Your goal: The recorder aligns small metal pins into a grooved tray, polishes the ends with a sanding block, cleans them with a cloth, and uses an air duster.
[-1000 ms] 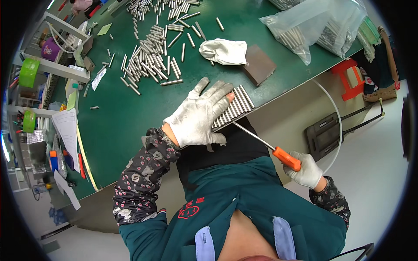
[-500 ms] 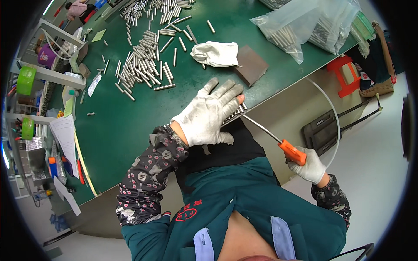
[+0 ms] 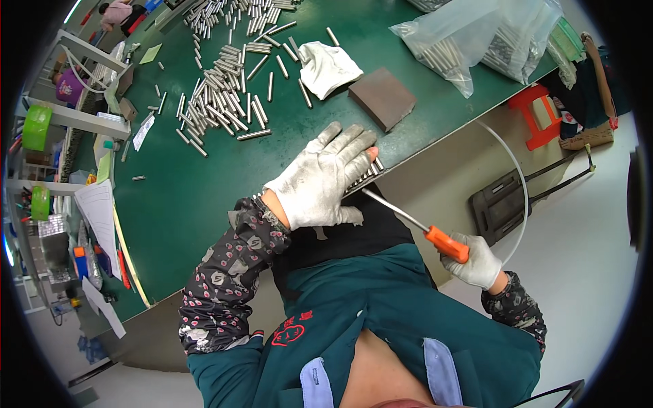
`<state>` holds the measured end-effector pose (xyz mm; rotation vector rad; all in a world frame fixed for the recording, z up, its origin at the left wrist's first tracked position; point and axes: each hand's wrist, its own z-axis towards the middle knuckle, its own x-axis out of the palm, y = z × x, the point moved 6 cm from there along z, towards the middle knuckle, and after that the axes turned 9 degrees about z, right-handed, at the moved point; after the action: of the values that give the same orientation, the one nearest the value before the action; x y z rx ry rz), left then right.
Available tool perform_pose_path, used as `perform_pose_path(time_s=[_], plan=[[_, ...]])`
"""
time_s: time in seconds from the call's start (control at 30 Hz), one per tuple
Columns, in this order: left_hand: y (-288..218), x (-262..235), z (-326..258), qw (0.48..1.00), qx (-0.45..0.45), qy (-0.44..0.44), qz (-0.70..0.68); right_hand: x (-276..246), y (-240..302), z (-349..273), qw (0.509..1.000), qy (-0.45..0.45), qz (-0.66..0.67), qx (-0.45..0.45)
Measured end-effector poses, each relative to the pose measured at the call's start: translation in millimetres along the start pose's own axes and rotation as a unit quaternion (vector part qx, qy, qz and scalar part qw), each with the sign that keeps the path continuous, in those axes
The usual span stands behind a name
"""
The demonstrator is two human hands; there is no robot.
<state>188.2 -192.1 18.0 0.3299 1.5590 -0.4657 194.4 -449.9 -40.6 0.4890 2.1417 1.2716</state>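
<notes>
- Row of metal rods (image 3: 379,164): side by side at the near table edge, mostly under the left palm. Only ends and one corner show, so can't count them.
- Left hand (image 3: 317,178): gloved, laid flat over the row, fingers straight, not curled round anything. One fingertip is bare.
- Right hand (image 3: 478,264): gloved, well apart from the left, wrapped round the handle of the orange-handled tool (image 3: 447,244). Shaft points at the rod ends; can't tell if the tip touches.
- Progress, my read: one row lined up and being worked at its ends. No way to tell which ends are done.
- Left over: big heap of loose rods (image 3: 221,102) further up the green table (image 3: 183,224), not in rows. Could be finished or waiting; can't tell.
- Just beyond the row: brown block (image 3: 383,98), white cloth (image 3: 328,69) beside it.
- Far right: clear bags (image 3: 445,41) of rods. Status unclear from here.
</notes>
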Motion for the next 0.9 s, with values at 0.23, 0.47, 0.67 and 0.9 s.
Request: perform_pose_path(time_s=[0.23,0.47,0.67,0.9], plan=[[0,0,-1,1.000,0.001,-0.016,0.000,13,-8,1,0.999,0.039,-0.022,-0.005],[7,-20,-25,0.998,0.010,-0.060,-0.024,22,14,12,0.997,0.050,-0.003,-0.052],[36,-22,-130,0.995,-0.099,-0.019,-0.014,53,43,18,0.986,0.139,-0.072,-0.063],[25,-5,-143,0.989,-0.145,-0.004,0.008,75,54,33,0.981,0.156,-0.096,-0.068]])
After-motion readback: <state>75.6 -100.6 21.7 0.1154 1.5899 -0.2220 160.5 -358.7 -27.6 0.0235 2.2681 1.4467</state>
